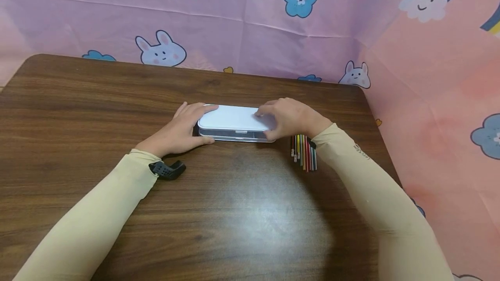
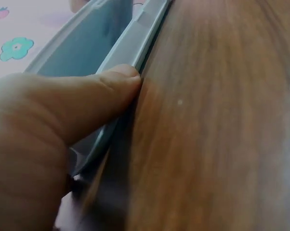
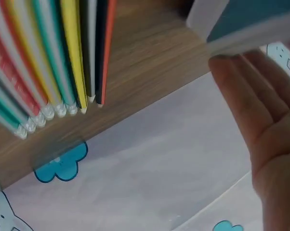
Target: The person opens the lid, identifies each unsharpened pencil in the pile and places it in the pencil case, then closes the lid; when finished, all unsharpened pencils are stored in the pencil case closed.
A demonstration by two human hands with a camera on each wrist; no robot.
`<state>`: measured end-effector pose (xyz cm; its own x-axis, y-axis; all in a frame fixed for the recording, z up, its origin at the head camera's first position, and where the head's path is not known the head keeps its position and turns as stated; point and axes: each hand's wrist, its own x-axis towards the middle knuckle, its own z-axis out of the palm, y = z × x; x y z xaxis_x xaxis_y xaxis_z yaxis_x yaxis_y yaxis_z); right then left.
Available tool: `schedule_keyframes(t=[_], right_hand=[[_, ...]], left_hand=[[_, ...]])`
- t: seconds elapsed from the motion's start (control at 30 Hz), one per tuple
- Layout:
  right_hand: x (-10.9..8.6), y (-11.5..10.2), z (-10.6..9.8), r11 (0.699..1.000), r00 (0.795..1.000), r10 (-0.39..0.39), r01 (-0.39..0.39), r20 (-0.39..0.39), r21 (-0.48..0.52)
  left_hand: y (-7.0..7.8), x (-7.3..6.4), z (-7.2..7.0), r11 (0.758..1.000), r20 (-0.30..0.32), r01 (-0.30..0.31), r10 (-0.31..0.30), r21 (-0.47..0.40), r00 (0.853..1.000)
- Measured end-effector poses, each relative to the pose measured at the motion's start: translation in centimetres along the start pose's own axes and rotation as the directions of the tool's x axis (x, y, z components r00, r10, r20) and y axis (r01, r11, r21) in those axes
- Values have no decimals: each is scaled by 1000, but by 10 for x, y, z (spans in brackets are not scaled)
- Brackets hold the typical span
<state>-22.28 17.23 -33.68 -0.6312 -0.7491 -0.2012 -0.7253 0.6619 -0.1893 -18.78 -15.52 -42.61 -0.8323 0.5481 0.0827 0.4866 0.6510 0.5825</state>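
A white pencil case (image 1: 234,118) lies lengthwise on the table, its lid slightly raised so that a dark gap shows along the front. My left hand (image 1: 177,131) grips its left end, fingers over the lid and thumb at the front lower edge. In the left wrist view that thumb (image 2: 106,84) presses against the pale rim of the base (image 2: 135,38). Around the right end my right hand (image 1: 291,118) holds the case, with a finger on the lid and the thumb low at the front. Fingertips (image 3: 227,67) meet the case's edge in the right wrist view.
Several pencils (image 1: 304,153) lie side by side on the brown wooden table (image 1: 218,211), just right of the case and partly under the right wrist. A patterned cloth (image 1: 218,21) with rabbits and flowers hangs behind the table and along its right side.
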Motion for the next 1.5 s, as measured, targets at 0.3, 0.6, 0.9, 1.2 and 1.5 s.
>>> schedule_keyframes(t=[0.3,0.6,0.9,1.2,1.5], right_hand=[[-6,5,9,996,1000,30,-30,2,85],[-15,23,8,950,987,2,49,-161,309],[-14,42,-2,819,967,167,-26,-194,573],[-2,49,-4,657,872,427,-117,-240,744],[21,53,2,504,764,603,-140,-231,852]], left_hand=[[-3,-3,3,998,-22,55,-56,-37,998],[-1,0,2,990,-50,122,-125,-65,991],[1,1,2,985,-43,171,-172,-16,984],[2,1,0,987,-56,160,-162,-31,985],[4,0,1,980,-82,189,-193,-55,978]])
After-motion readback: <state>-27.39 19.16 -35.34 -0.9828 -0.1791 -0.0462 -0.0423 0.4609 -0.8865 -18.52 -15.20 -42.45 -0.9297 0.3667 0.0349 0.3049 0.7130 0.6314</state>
